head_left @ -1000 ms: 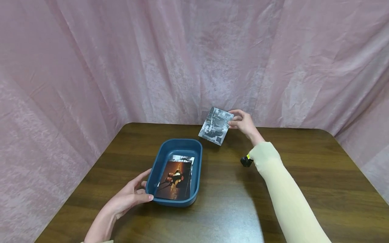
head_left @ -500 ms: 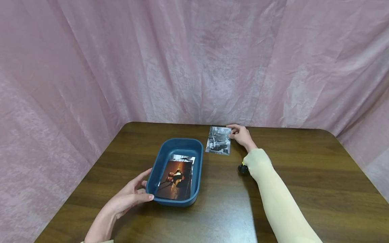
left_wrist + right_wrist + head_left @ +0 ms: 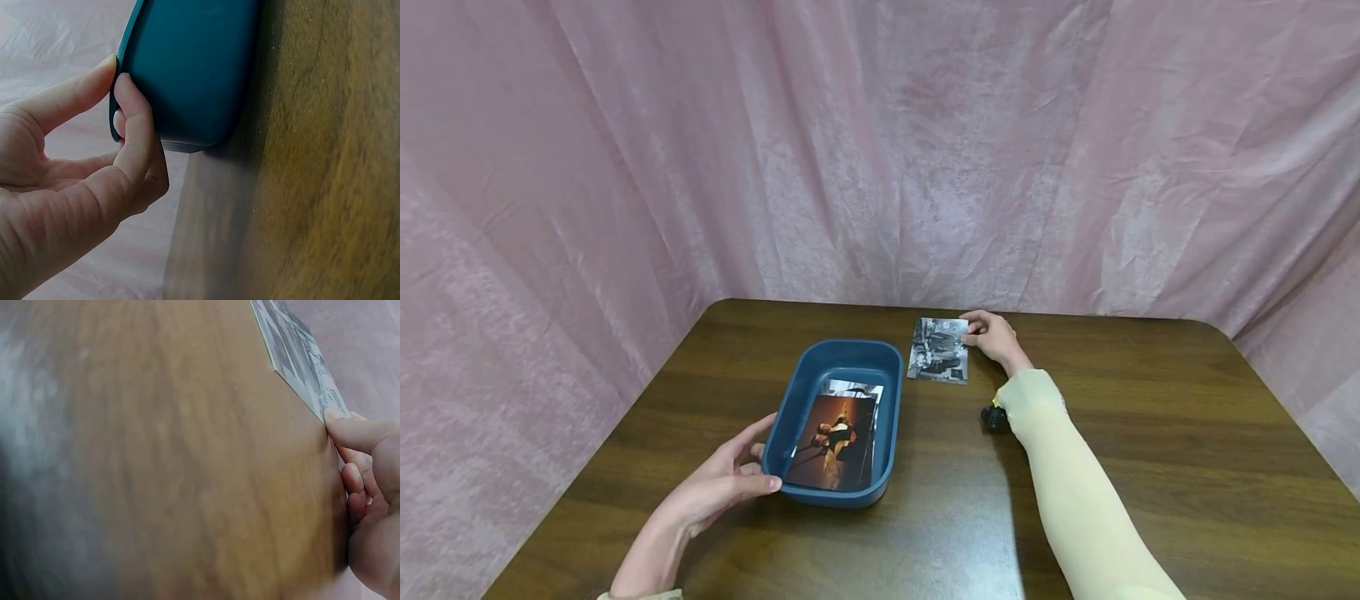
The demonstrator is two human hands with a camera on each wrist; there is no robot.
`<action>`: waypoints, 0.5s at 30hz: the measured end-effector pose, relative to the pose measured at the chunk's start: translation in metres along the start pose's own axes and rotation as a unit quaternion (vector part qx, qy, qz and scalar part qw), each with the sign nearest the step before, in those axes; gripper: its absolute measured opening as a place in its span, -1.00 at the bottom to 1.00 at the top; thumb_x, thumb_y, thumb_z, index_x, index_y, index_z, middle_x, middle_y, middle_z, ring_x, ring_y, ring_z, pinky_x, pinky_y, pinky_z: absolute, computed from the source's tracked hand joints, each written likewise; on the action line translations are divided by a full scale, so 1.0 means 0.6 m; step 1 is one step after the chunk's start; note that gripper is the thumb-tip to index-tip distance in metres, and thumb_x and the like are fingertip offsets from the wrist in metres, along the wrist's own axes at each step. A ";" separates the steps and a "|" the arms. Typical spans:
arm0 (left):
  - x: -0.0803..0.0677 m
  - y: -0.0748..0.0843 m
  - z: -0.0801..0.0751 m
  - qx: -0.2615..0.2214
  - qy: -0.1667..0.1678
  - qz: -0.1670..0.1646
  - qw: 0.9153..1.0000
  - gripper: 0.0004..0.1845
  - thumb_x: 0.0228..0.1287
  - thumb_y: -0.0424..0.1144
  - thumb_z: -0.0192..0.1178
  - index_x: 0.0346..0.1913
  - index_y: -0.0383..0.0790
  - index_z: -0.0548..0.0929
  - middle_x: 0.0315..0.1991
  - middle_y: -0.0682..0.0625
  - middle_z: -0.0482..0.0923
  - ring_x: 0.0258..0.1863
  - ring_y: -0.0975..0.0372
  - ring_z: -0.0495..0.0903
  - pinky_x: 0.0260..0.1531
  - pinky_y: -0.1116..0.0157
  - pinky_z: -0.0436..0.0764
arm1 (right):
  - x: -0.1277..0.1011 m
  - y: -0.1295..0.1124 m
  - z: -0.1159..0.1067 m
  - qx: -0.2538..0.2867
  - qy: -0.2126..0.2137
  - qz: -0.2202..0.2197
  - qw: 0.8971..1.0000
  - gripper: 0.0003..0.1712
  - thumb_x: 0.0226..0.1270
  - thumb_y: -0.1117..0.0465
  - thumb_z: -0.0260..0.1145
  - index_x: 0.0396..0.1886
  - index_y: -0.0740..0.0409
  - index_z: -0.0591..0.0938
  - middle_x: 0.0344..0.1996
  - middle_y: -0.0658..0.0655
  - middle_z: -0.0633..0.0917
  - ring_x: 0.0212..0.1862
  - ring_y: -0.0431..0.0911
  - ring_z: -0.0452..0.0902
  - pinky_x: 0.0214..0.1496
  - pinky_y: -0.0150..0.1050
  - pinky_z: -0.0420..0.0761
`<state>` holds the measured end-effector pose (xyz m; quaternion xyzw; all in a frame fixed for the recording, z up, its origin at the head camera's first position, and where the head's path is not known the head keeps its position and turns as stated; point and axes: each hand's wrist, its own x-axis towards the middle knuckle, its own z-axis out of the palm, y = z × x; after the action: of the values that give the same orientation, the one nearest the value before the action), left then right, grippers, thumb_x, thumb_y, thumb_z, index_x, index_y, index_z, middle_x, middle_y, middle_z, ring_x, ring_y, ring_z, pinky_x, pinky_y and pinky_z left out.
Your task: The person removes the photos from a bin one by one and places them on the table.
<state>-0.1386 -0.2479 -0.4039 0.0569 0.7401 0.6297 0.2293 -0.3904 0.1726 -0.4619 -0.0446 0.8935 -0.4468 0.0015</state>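
1. The black-and-white photo (image 3: 938, 349) lies flat on the table (image 3: 1150, 433), at about 1 o'clock from the blue tray (image 3: 887, 417) and just beside its far right corner.
2. Our right hand (image 3: 992, 335) pinches the photo's right edge with curled fingertips (image 3: 350, 428); we judge this the setting-down step, the print being laid out beside the tray.
3. Our left hand (image 3: 722, 483) grips the tray's near left corner at about 7 o'clock, thumb (image 3: 134, 119) on the rim, steadying it.
4. A colour photo (image 3: 835, 442) lies in the tray over at least one other print.
5. The next move, we judge, calls for letting go of the edge without dragging the print.
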 end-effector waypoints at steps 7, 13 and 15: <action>0.000 0.000 0.000 0.012 0.006 0.001 1.000 0.03 0.18 -0.37 0.33 0.59 -0.13 -0.09 -0.08 -0.06 0.27 -0.31 0.35 0.52 -0.06 0.27 0.54 | 0.004 0.001 -0.002 -0.042 -0.020 -0.005 0.999 -0.45 0.34 0.19 0.33 0.32 0.10 0.51 -0.06 0.17 0.60 -0.09 0.01 0.45 0.23 0.05 0.12; 0.003 -0.001 0.000 0.006 0.004 0.001 1.000 0.01 0.20 -0.37 0.32 0.59 -0.14 -0.09 -0.10 -0.03 0.27 -0.23 0.32 0.54 -0.07 0.27 0.54 | 0.004 0.008 -0.006 -0.062 -0.036 0.003 0.997 -0.31 0.42 0.12 0.26 0.48 0.14 0.32 0.04 0.17 0.58 -0.04 0.03 0.42 0.32 0.04 0.15; 0.003 -0.001 0.001 0.002 0.003 0.001 1.000 0.01 0.20 -0.37 0.32 0.59 -0.14 -0.09 -0.10 -0.03 0.28 -0.21 0.32 0.55 -0.07 0.27 0.55 | 0.002 0.009 -0.008 -0.063 -0.037 -0.001 0.997 -0.29 0.43 0.10 0.25 0.50 0.16 0.29 0.07 0.20 0.59 0.01 0.06 0.45 0.39 0.10 0.13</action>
<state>-0.1399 -0.2467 -0.4054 0.0560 0.7422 0.6283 0.2262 -0.3925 0.1796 -0.4633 -0.0624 0.9193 -0.3873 0.0310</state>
